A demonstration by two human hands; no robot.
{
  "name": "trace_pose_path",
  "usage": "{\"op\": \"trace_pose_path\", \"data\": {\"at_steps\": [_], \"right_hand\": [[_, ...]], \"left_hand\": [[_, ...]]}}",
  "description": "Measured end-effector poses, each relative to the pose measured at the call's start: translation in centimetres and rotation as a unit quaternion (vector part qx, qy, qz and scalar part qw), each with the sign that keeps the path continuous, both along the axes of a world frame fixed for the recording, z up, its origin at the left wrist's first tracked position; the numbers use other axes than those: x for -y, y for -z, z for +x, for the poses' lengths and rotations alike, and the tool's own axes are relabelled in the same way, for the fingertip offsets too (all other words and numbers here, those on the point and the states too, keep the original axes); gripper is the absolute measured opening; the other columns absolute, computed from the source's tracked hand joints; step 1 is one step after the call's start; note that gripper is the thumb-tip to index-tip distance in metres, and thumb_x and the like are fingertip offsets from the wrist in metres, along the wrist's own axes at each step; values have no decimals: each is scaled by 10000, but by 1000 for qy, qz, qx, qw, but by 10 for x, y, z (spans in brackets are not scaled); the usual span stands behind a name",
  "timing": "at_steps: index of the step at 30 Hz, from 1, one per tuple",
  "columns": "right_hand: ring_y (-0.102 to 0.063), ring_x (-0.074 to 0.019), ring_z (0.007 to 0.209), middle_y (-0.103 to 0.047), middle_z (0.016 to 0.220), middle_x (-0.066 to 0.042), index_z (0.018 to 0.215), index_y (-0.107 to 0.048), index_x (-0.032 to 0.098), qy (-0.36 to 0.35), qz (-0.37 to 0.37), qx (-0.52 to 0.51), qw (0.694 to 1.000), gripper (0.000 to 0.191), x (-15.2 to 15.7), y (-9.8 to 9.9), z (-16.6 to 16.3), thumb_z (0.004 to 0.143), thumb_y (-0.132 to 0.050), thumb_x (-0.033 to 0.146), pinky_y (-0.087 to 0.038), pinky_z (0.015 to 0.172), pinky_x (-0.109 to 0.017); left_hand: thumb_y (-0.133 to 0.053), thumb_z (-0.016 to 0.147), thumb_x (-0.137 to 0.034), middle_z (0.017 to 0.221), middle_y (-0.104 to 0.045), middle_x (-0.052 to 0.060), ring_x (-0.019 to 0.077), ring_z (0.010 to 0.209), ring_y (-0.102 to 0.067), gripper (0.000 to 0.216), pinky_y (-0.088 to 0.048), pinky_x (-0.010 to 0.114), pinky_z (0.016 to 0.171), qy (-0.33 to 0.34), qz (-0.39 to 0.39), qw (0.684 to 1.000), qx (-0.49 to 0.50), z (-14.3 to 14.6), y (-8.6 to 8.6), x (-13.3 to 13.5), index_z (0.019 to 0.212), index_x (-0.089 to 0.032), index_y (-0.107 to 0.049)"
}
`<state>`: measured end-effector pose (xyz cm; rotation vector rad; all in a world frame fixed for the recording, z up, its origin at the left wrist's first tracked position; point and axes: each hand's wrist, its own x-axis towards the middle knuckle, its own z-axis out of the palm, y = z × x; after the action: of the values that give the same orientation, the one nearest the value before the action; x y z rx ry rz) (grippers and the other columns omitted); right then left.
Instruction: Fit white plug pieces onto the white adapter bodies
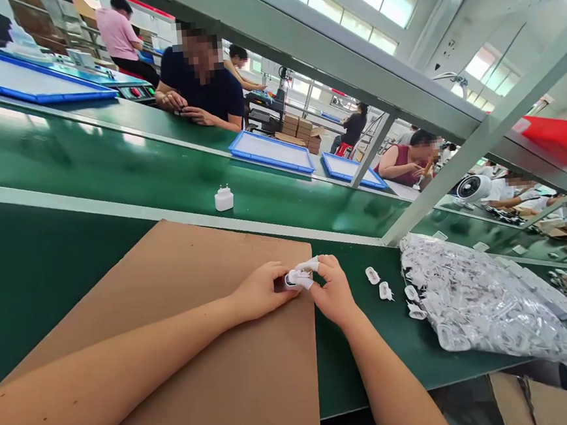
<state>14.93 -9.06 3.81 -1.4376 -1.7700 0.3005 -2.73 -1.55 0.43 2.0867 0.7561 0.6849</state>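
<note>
Over the right edge of the brown cardboard sheet, my hands meet around a small white charger housing. My left hand is closed, with thumb and fingers gripping the housing from the left. White finger cots cover the thumb and a fingertip of my right hand, which pinches a small white plug part at the housing's open end. Fingers partly hide where the pieces meet. To the right, two loose white plug pieces lie on the green tabletop.
A clear bag of white plug parts lies at right, several pieces beside it. One white charger stands on the green conveyor belt. A slanted metal post rises beyond the bag. Co-workers and blue-rimmed trays are across the belt.
</note>
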Motion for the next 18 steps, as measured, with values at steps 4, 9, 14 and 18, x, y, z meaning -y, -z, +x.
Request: {"op": "trace_pose_path", "data": {"at_steps": [4, 9, 14, 18], "right_hand": [[-532, -219, 924, -686, 959, -31, 992, -743, 268, 0, 0, 113, 994, 315, -1, 1, 0, 783, -602, 79, -445, 856, -361], [-513, -215, 887, -662, 895, -28, 851, -710, 235, 30, -7, 204, 978, 217, -5, -2, -1, 745, -620, 69, -396, 931, -388], [-509, -200, 857, -656, 880, -9, 732, -638, 236, 30, -32, 235, 971, 159, -8, -8, -1, 719, -623, 78, -347, 1024, -412], [-527, -185, 870, -624, 830, 10, 653, -580, 223, 15, -43, 251, 967, 174, -13, -12, 2, 681, -607, 53, -276, 1104, -435]], "left_hand": [[-701, 763, -401, 812, -653, 30, 208, 782, -621, 205, -463, 305, 661, -1, -12, 1000, 16, 1, 2, -1, 796, -200, -680], [-714, 751, -402, 825, -656, 34, 227, 831, -628, 216, -478, 322, 709, 3, -13, 1000, 24, 1, 6, -3, 812, -198, -683], [-706, 746, -417, 798, -639, 26, 220, 800, -621, 225, -468, 317, 700, 9, -23, 1000, 19, 0, 2, -2, 796, -199, -683], [-713, 729, -458, 785, -631, 11, 198, 739, -616, 265, -459, 294, 656, 13, -69, 997, 18, 0, -4, -1, 761, -197, -678]]}}
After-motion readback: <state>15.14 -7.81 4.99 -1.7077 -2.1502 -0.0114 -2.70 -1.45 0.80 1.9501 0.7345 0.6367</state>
